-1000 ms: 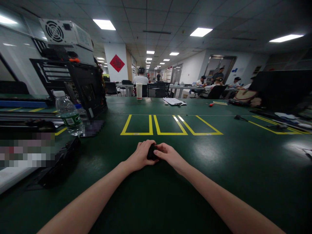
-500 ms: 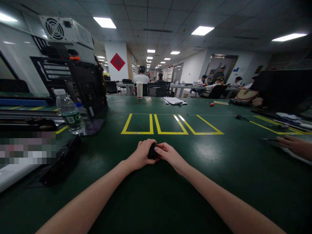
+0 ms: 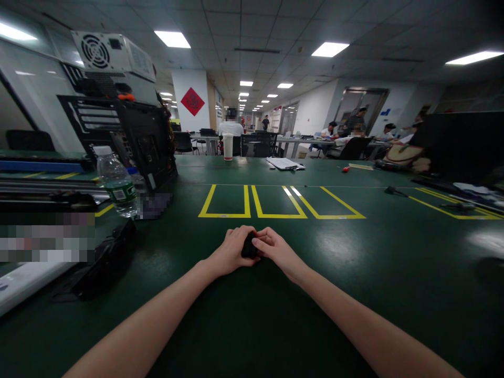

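Between my hands is a small black object, mostly covered by fingers, so its kind does not show. My left hand is wrapped round its left side, thumb below and fingers over the top. From the right, the pinched fingers of my right hand press against it. Both hands are low over the green table, just in front of the yellow tape outlines.
At left stand a water bottle and a black computer case with a power supply on top. Farther back are a white cup and a clipboard. A black cable lies at right.
Another person's hand, holding a thin tool at the right edge, has gone out of view. The whole view has shifted slightly; my hands keep the same hold on the black object.
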`<state>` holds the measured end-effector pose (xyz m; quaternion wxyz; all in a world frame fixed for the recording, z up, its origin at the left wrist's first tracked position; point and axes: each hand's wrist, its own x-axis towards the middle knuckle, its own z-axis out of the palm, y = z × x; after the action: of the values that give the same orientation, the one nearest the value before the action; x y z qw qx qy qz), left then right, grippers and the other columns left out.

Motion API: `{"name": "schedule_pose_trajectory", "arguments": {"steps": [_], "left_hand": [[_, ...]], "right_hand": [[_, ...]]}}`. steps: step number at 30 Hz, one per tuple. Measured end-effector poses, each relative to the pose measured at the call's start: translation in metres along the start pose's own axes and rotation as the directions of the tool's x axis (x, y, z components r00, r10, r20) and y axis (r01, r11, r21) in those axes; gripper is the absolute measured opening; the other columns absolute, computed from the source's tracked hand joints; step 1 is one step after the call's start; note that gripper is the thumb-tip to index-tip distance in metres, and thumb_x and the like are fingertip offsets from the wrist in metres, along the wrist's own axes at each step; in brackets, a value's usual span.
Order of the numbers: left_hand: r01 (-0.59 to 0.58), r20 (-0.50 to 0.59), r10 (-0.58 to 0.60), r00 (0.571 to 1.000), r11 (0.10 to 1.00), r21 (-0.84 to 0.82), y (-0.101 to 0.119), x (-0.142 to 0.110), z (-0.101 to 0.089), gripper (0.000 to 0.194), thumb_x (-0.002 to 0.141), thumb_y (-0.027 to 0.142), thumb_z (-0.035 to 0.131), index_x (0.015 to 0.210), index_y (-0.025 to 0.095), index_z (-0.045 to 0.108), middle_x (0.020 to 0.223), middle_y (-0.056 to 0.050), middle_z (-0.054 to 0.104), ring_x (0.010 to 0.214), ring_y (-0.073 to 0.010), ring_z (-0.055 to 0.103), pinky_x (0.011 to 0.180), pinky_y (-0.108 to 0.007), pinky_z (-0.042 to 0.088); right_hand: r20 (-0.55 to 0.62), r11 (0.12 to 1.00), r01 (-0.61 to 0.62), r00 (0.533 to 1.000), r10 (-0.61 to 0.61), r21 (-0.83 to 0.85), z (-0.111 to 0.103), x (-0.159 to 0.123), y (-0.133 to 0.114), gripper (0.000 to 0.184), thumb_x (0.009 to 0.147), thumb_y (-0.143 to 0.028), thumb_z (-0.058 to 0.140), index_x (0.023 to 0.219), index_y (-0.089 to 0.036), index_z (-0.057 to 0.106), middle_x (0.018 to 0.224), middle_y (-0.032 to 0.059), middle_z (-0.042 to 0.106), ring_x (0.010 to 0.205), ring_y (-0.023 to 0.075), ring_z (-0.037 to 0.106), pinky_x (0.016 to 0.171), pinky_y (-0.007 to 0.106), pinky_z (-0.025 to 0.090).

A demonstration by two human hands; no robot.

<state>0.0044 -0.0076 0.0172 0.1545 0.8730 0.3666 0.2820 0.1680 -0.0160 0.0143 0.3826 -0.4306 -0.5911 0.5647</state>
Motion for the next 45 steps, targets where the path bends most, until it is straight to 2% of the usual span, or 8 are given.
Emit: {"name": "schedule_pose_trajectory", "arguments": {"steps": [5, 11, 20, 26, 31, 36, 39, 45], "left_hand": [[0.015, 0.049, -0.014, 0.999, 1.000, -0.012, 0.002, -0.001, -0.005, 0.050, 0.068, 0.028, 0.061, 0.110, 0.023, 0.035, 0.106, -0.004, 0.047, 0.097, -0.0218, 0.045, 0.084, -0.038, 0.033], [0.005, -0.005, -0.005, 1.000, 1.000, 0.019, -0.002, 0.000, 0.002, 0.051, 0.065, 0.028, 0.064, 0.107, 0.021, 0.037, 0.101, -0.004, 0.049, 0.093, -0.0215, 0.047, 0.082, -0.037, 0.033], [0.031, 0.028, -0.031, 0.999, 0.999, -0.021, 0.003, 0.001, -0.003, 0.047, 0.067, 0.027, 0.061, 0.107, 0.024, 0.037, 0.105, -0.003, 0.048, 0.095, -0.0222, 0.046, 0.083, -0.039, 0.034], [0.024, 0.061, -0.022, 0.998, 1.000, -0.020, 0.004, 0.001, -0.003, 0.044, 0.068, 0.027, 0.060, 0.107, 0.023, 0.038, 0.104, -0.004, 0.048, 0.094, -0.0219, 0.047, 0.081, -0.037, 0.035], [0.073, 0.003, -0.073, 0.997, 0.997, -0.004, -0.001, 0.002, 0.003, 0.049, 0.064, 0.025, 0.064, 0.105, 0.023, 0.039, 0.103, -0.004, 0.049, 0.095, -0.0233, 0.047, 0.080, -0.039, 0.035], [0.013, 0.049, -0.011, 0.999, 1.000, -0.027, 0.001, 0.001, 0.000, 0.047, 0.069, 0.028, 0.060, 0.109, 0.024, 0.036, 0.107, -0.004, 0.047, 0.096, -0.0220, 0.046, 0.082, -0.037, 0.035], [0.032, -0.004, -0.032, 0.999, 0.999, -0.003, 0.001, 0.001, 0.002, 0.047, 0.066, 0.026, 0.062, 0.107, 0.023, 0.038, 0.103, -0.003, 0.048, 0.094, -0.0219, 0.047, 0.082, -0.038, 0.035], [0.045, 0.010, -0.045, 0.999, 0.999, 0.001, -0.002, 0.001, 0.005, 0.050, 0.065, 0.027, 0.063, 0.107, 0.023, 0.037, 0.103, -0.004, 0.048, 0.095, -0.0232, 0.047, 0.083, -0.038, 0.033]], "right_hand": [[0.006, 0.998, -0.049, 0.999, 0.049, -0.034, -0.003, 0.001, 0.002, 0.030, 0.073, -0.039, 0.053, 0.095, -0.019, 0.051, 0.100, 0.0051, 0.055, 0.094, 0.0188, 0.052, 0.079, 0.035, 0.043], [0.074, 0.998, 0.067, 0.995, -0.065, -0.021, -0.003, -0.002, 0.000, 0.026, 0.070, -0.031, 0.058, 0.092, -0.020, 0.049, 0.096, 0.0015, 0.055, 0.091, 0.0170, 0.053, 0.077, 0.032, 0.045], [-0.016, 1.000, 0.009, 1.000, -0.010, -0.026, -0.001, 0.000, 0.006, 0.029, 0.071, -0.040, 0.054, 0.093, -0.020, 0.049, 0.097, 0.0038, 0.056, 0.092, 0.0187, 0.052, 0.075, 0.033, 0.045], [0.047, 0.998, 0.044, 0.998, -0.042, -0.039, -0.004, -0.003, -0.003, 0.027, 0.068, -0.033, 0.059, 0.090, -0.019, 0.050, 0.095, 0.0025, 0.055, 0.092, 0.0177, 0.053, 0.078, 0.033, 0.044], [0.049, 0.998, 0.063, 0.997, -0.062, -0.025, -0.002, -0.007, -0.006, 0.027, 0.069, -0.034, 0.058, 0.090, -0.021, 0.048, 0.097, 0.0018, 0.054, 0.093, 0.0180, 0.052, 0.076, 0.033, 0.045], [-0.010, 0.997, 0.057, 0.998, -0.058, -0.052, -0.001, -0.002, 0.002, 0.026, 0.072, -0.038, 0.054, 0.091, -0.021, 0.048, 0.096, 0.0024, 0.055, 0.095, 0.0183, 0.051, 0.077, 0.032, 0.044], [-0.010, 0.998, 0.025, 1.000, -0.026, -0.063, -0.002, 0.001, 0.006, 0.031, 0.072, -0.039, 0.054, 0.095, -0.019, 0.048, 0.098, 0.0043, 0.055, 0.094, 0.0186, 0.051, 0.077, 0.033, 0.044], [0.063, 0.995, 0.064, 0.996, -0.059, -0.073, -0.004, 0.001, 0.002, 0.027, 0.070, -0.031, 0.058, 0.092, -0.019, 0.049, 0.096, 0.0025, 0.055, 0.093, 0.0179, 0.053, 0.078, 0.034, 0.044]]}}
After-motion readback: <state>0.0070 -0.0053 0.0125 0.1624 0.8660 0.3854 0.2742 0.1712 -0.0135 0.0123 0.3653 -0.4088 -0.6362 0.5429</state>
